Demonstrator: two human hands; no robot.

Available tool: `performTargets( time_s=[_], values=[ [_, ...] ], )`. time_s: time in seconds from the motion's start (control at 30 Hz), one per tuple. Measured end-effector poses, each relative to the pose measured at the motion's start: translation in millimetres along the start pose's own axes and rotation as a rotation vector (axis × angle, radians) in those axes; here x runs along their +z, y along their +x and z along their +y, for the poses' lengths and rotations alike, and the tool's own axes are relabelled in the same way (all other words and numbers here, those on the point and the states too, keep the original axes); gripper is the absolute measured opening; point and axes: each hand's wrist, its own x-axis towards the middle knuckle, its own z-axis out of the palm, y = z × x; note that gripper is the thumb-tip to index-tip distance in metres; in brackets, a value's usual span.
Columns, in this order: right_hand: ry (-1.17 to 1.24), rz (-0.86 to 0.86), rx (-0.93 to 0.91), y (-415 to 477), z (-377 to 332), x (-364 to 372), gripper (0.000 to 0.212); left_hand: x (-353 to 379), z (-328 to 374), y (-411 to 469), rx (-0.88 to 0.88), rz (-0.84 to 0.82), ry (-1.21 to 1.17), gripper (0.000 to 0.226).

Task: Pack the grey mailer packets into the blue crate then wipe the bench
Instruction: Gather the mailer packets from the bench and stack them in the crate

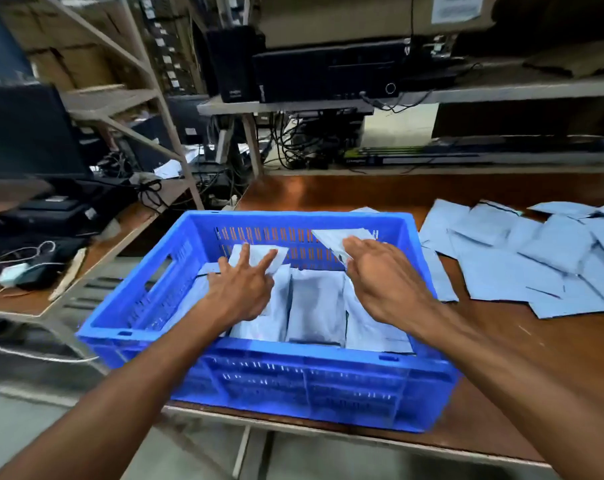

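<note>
Both hands are in the crate [311, 386], which sits near-left on the bench [328, 192]. My left hand [240, 289] has its fingers straight and spread, pressing flat on the pressed packet [259, 252] at the crate's far-left. Nothing is gripped there.

My right hand [383, 282] is at the far-right of the crate. The near end of the held packet [338, 237] runs in under it, and the packet's other end sticks up tilted by the far wall. I read that as grasped, but the fingertips themselves are tucked under the hand and can't be seen.

Key relation: the held packet's long axis runs roughly left-right, while the packed row [316, 303] lies long axis near-far, side by side. My guess is it has to turn to match before it drops in beyond the row.

The loose pile [522, 258] lies on the bench just right of the crate, nearer my right hand, so that hand fetches next. Packing is maybe a third done and the bench is not yet wiped.

Hidden or unclear:
- The crate floor is under the packets.
- The pile is cut off at the right edge, so I can't count it.
- The left edge of the view is blurred.
- I can't spot a cloth.
</note>
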Motion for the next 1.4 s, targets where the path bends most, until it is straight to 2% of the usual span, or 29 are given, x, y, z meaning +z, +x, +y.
performTargets(
  time_s=[0.07, 0.17, 0.23, 0.3, 0.43, 0.53, 0.63, 0.7, 0.77, 0.83, 0.9, 0.97, 1.07, 1.2, 1.3, 1.4],
  values=[
    [-0.124, -0.127, 0.043, 5.3, -4.7, 8.6, 0.023, -1.9, 4.3, -0.4, 0.026, -0.089, -0.034, 0.066],
    [-0.250, -0.406, 0.207, 9.6, 0.0, 35.5, 0.048, -5.9, 13.9, 6.6, 0.047, -0.267, -0.122, 0.047],
    [-0.172, -0.714, 0.375, 7.1, 6.3, 59.0, 0.065, -3.2, 15.2, 15.2, 0.018, -0.487, -0.132, 0.054],
    [-0.118, -0.960, 0.451, 4.3, 11.1, 80.0, 0.070, 7.0, 11.1, 21.3, 0.023, -0.635, -0.068, 0.071],
    [-0.112, -1.062, 0.476, 5.3, 11.2, 84.7, 0.078, 17.2, 6.5, 24.0, 0.178, -0.648, 0.126, 0.082],
    [-0.108, -1.068, 0.463, 7.8, 9.2, 78.9, 0.081, 11.9, 9.4, 20.8, 0.212, -0.620, 0.177, 0.079],
    [-0.095, -1.027, 0.451, 13.1, 3.4, 64.2, 0.071, 2.9, 8.2, 19.2, 0.204, -0.588, 0.169, 0.080],
    [-0.141, -0.784, 0.362, 15.2, 3.1, 44.1, 0.060, -9.9, 9.5, 21.4, 0.212, -0.472, 0.154, 0.080],
    [-0.137, -0.400, 0.301, 15.8, 9.4, 14.8, 0.046, -31.7, 20.6, 22.0, 0.240, -0.249, 0.079, 0.072],
    [-0.032, -0.082, 0.363, 13.2, 27.1, -18.3, 0.032, -58.1, 43.8, 20.2, 0.264, -0.024, -0.080, 0.060],
    [0.024, 0.142, 0.451, 4.2, 59.3, -49.9, 0.027, -83.8, 81.2, 13.9, 0.331, 0.139, -0.253, 0.052],
    [0.058, 0.258, 0.509, -14.8, 97.8, -71.3, 0.024, -103.1, 128.9, 0.6, 0.426, 0.246, -0.386, 0.048],
    [0.076, 0.252, 0.604, -59.0, 164.9, -79.1, 0.026, -117.2, 212.4, -18.5, 0.550, 0.261, -0.464, 0.047],
    [0.097, 0.113, 0.750, -133.7, 244.5, -63.4, 0.025, -107.2, 322.9, -23.0, 0.604, 0.075, -0.365, 0.056],
    [0.136, -0.033, 0.799, -182.9, 279.9, -46.9, 0.024, -87.1, 381.2, -21.3, 0.469, -0.105, -0.373, 0.052],
    [0.112, -0.193, 0.680, -202.2, 301.8, -28.8, 0.025, -56.4, 407.1, -11.7, 0.305, -0.221, -0.371, 0.056]
  ],
)
